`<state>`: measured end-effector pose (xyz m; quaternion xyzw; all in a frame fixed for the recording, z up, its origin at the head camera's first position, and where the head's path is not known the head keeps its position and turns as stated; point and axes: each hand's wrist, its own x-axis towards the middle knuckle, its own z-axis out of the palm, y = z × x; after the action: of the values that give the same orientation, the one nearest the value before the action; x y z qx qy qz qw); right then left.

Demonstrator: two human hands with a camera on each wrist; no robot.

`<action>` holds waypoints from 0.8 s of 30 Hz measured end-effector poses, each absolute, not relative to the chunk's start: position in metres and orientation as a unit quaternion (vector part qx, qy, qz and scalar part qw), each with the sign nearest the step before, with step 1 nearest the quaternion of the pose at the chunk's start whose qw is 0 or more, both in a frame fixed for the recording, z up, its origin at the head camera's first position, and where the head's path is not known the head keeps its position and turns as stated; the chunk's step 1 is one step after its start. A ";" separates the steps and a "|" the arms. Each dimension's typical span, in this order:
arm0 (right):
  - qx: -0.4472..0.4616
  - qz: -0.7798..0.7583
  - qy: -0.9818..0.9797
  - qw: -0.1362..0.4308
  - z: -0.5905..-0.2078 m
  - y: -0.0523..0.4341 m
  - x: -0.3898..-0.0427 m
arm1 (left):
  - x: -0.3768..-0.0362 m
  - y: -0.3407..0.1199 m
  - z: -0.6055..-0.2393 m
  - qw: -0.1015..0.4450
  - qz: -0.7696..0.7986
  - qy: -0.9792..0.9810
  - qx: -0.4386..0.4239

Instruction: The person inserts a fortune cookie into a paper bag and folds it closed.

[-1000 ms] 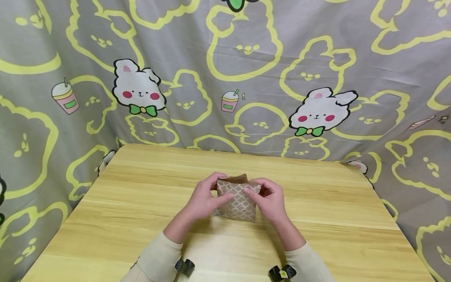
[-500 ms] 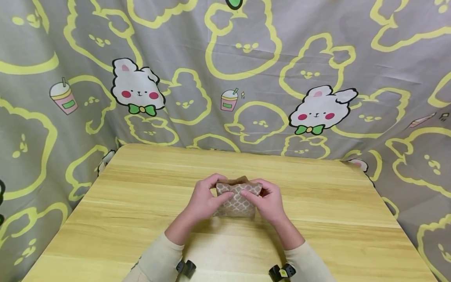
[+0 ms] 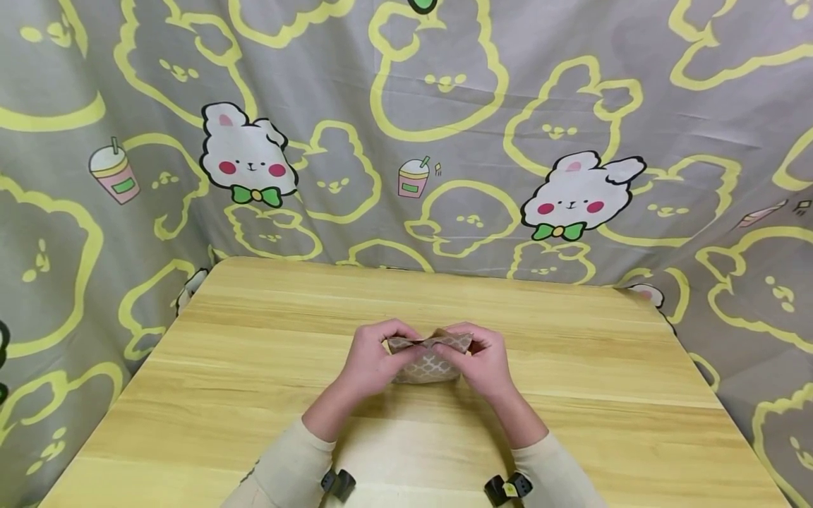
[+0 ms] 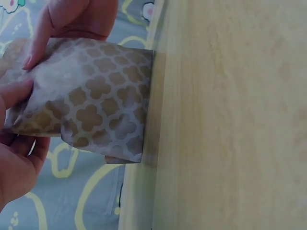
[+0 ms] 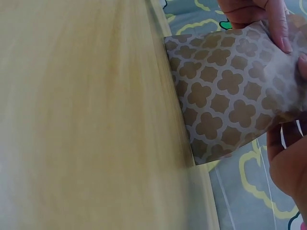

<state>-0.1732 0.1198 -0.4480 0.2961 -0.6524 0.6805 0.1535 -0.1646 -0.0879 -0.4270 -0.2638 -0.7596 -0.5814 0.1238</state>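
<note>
Standing upright on the tabletop [image 3: 254, 367], near its middle, the small brown paper bag [image 3: 427, 365] with a white quatrefoil print has its bottom resting on the wood and its top edge bent over toward the person. Both hands are on that top edge: the left hand [image 3: 371, 358] pinches its left end, thumb in front and fingers [image 3: 396, 329] curled over behind, and the right hand [image 3: 484, 361] pinches the right end in the same way, so each set of fingers is clamped on the paper, not spread. The wrist views show the printed side of the bag creased and dimpled under the thumbs. It looks light and thin, likely to crumple or tear if squeezed hard, and stiff enough only to hold a fold; the folded rim seems the sensible place to hold it, since the sides would buckle. Behind the bag, past the tabletop's far edge, hangs a grey curtain [image 3: 483, 92] printed with yellow outlines and white rabbits. Cream sleeves [image 3: 288, 469] cover both forearms.
</note>
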 end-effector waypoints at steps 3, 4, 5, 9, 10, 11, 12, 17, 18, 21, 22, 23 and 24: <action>0.300 0.682 -0.651 0.148 -0.450 0.120 -0.174 | -0.165 -0.089 -0.428 0.124 -0.578 -0.758 -0.274; 0.297 0.683 -0.651 0.148 -0.450 0.120 -0.174 | -0.165 -0.089 -0.428 0.121 -0.576 -0.761 -0.272; 0.295 0.682 -0.652 0.150 -0.451 0.120 -0.174 | -0.165 -0.090 -0.428 0.115 -0.575 -0.763 -0.270; 0.268 0.683 -0.661 0.156 -0.451 0.119 -0.172 | -0.166 -0.092 -0.429 0.085 -0.571 -0.775 -0.257; 0.262 0.683 -0.663 0.158 -0.450 0.119 -0.172 | -0.166 -0.093 -0.429 0.081 -0.570 -0.777 -0.256; 0.259 0.682 -0.665 0.159 -0.450 0.119 -0.172 | -0.167 -0.093 -0.429 0.078 -0.569 -0.777 -0.258; 0.256 0.682 -0.666 0.159 -0.450 0.119 -0.172 | -0.167 -0.093 -0.429 0.080 -0.565 -0.779 -0.261; 0.287 0.673 -0.664 0.155 -0.450 0.119 -0.172 | -0.167 -0.092 -0.430 0.105 -0.560 -0.772 -0.281; 0.297 0.671 -0.662 0.153 -0.451 0.119 -0.173 | -0.167 -0.092 -0.431 0.108 -0.562 -0.769 -0.285; 0.311 0.671 -0.658 0.140 -0.453 0.120 -0.175 | -0.168 -0.092 -0.431 0.111 -0.561 -0.769 -0.286; 0.309 0.672 -0.659 0.138 -0.454 0.120 -0.175 | -0.168 -0.093 -0.431 0.111 -0.558 -0.773 -0.282; 0.304 0.674 -0.660 0.137 -0.455 0.120 -0.175 | -0.168 -0.093 -0.430 0.107 -0.556 -0.776 -0.277; 0.297 0.675 -0.661 0.138 -0.455 0.120 -0.175 | -0.168 -0.093 -0.430 0.102 -0.554 -0.780 -0.273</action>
<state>-0.1754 0.1200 -0.4553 0.2972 -0.6612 0.6749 0.1379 -0.1678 -0.0933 -0.4304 -0.2727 -0.7797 -0.5544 0.1020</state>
